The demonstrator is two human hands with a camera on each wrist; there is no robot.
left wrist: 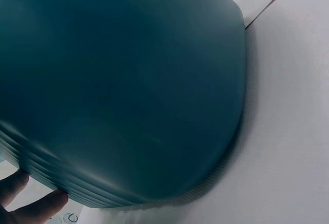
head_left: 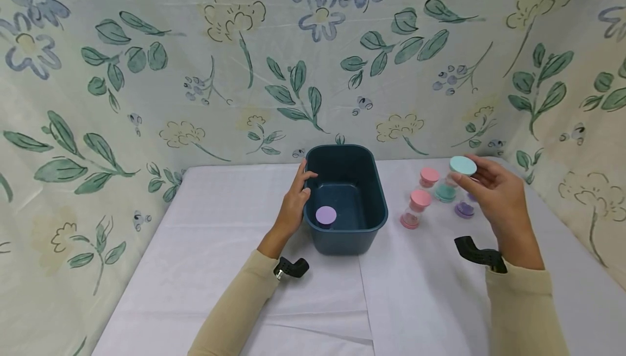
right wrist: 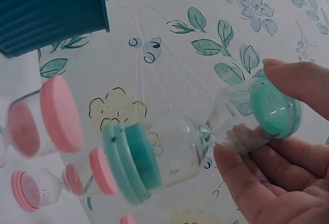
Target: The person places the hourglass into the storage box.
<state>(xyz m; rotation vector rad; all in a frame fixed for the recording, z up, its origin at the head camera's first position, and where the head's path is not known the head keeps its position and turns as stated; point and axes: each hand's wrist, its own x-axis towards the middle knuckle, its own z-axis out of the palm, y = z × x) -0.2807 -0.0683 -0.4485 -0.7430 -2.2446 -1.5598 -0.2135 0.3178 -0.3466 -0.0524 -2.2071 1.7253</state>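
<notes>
My right hand (head_left: 504,204) pinches a teal-capped sand timer (right wrist: 177,154) by its upper end, thumb and fingers around the cap and glass. In the right wrist view the timer tilts, its lower cap pointing left. My left hand (head_left: 292,204) rests against the left side of a dark teal bin (head_left: 345,242), fingertips at its rim; the left wrist view shows two fingertips touching the ridged edge. Inside the bin stands a purple-capped timer (head_left: 325,215). Two pink-capped timers, a nearer one (head_left: 419,201) and a farther one (head_left: 429,175), stand left of my right hand.
A purple-capped timer (head_left: 464,209) stands close to my right hand, partly hidden by it. White cloth covers the table (head_left: 195,269). A flowered curtain (head_left: 186,73) hangs behind the table and along both sides.
</notes>
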